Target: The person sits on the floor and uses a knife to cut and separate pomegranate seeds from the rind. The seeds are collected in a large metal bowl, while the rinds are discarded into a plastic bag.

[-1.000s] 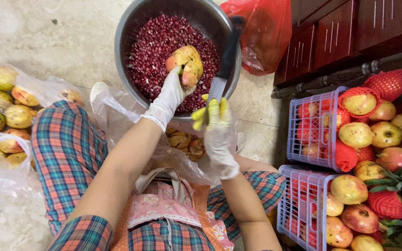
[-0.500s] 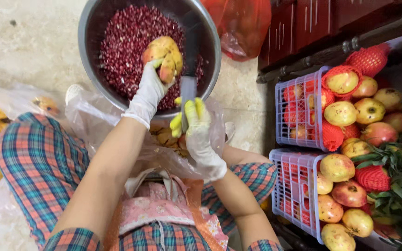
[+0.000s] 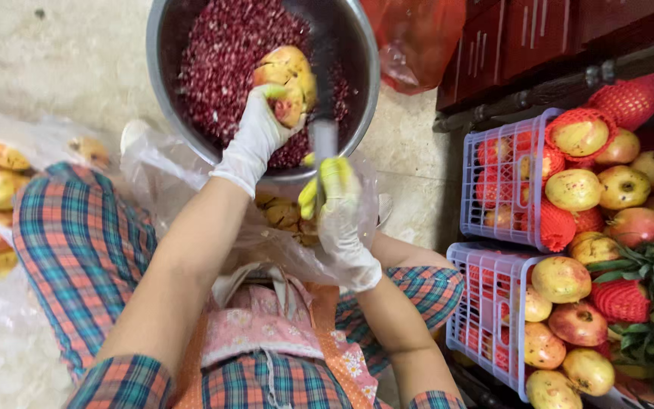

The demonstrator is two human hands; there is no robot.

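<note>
The left hand (image 3: 255, 140), in a white glove, grips a cut pomegranate (image 3: 288, 82) over the metal bowl (image 3: 162, 83). The right hand (image 3: 336, 203) is closed around a knife (image 3: 324, 113), its blade up at twelve o'clock by the fruit. A second ago the bowl sat higher and farther off; now it fills the top, and the knife has swung closer in. Red seeds (image 3: 225, 68) fill the bowl. At three o'clock, purple baskets (image 3: 493, 295) hold whole pomegranates (image 3: 562, 279)
</note>
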